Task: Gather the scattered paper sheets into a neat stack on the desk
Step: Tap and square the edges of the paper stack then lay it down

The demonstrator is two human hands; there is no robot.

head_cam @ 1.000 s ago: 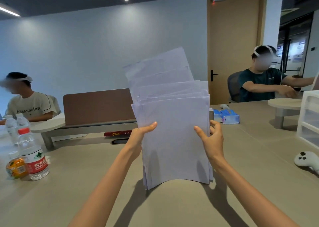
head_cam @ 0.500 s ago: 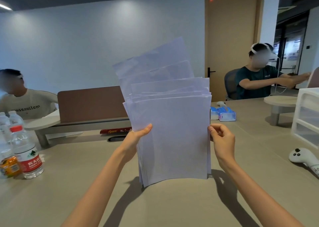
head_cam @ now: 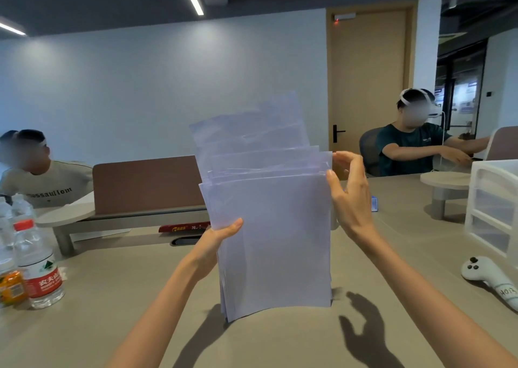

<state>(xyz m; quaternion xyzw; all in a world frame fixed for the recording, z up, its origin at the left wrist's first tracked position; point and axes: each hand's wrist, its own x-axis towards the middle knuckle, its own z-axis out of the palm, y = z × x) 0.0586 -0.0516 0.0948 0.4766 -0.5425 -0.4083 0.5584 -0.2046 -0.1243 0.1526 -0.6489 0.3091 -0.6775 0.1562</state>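
Note:
A bundle of white paper sheets (head_cam: 273,236) stands upright with its bottom edge on the beige desk (head_cam: 140,311). The sheets are uneven: several stick out higher at the back, fanned toward the upper left. My left hand (head_cam: 217,240) grips the bundle's left edge, thumb on the front sheet. My right hand (head_cam: 349,196) is at the upper right edge, fingers spread and lightly touching the side of the sheets, not closed around them.
Water bottles (head_cam: 37,266) and an orange packet (head_cam: 11,286) stand at the left. A white controller (head_cam: 489,279) and a white drawer unit (head_cam: 493,208) lie at the right. A brown divider (head_cam: 148,185) runs behind. Two seated people sit at the far left and far right.
My right hand let go of the right edge at mid-height and rose to the upper right corner with fingers spread. The back sheets have slid lower into the bundle.

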